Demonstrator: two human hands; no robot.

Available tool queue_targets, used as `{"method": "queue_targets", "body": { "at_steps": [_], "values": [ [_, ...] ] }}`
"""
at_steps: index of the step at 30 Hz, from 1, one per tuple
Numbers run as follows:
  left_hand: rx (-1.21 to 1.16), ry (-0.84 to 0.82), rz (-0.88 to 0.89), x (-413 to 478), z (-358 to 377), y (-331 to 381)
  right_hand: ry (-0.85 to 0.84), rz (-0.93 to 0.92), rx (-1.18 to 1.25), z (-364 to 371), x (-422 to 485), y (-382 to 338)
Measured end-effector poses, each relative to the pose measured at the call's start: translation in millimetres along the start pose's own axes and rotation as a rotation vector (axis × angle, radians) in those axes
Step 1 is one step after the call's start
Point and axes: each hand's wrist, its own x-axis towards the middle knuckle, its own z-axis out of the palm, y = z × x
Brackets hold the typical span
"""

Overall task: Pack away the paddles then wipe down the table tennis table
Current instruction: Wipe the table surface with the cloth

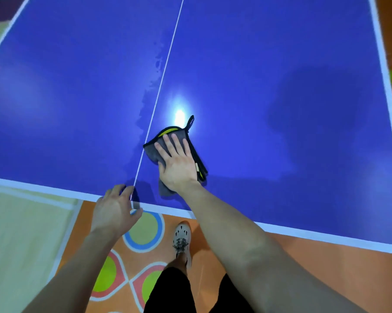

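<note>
The blue table tennis table [269, 82] fills the upper view, with a white centre line running up it. My right hand [175, 164] presses flat, fingers straight, on a folded grey cloth [153, 149] with black and yellow trim, just right of the centre line near the near edge. My left hand [116, 207] rests on the table's near white edge, fingers bent over it and thumb under the rim. A damp streak shows left of the centre line above the cloth. No paddles are in view.
An orange floor with coloured circle patterns lies below the table edge, with a pale mat [21, 233] at the left. My foot in a light shoe [182, 241] stands close to the table's near edge.
</note>
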Motion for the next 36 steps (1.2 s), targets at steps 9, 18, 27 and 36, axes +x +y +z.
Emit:
{"method": "queue_targets", "body": {
  "at_steps": [9,18,27,36],
  "values": [
    [0.024,0.083,0.148,-7.4,-16.0,162.7,0.216,0.574,0.023,-71.9,-157.8,313.6],
    [-0.013,0.11,0.241,14.0,-31.1,206.5,0.26,1.126,0.055,-99.3,-232.1,414.9],
    [-0.099,0.174,0.146,81.0,-33.3,32.0,0.204,0.813,0.031,-77.5,-39.2,272.8],
    [0.01,0.002,0.138,144.5,-56.8,-174.3,0.091,0.316,-0.02,-0.4,139.6,-37.6]
  ]
}}
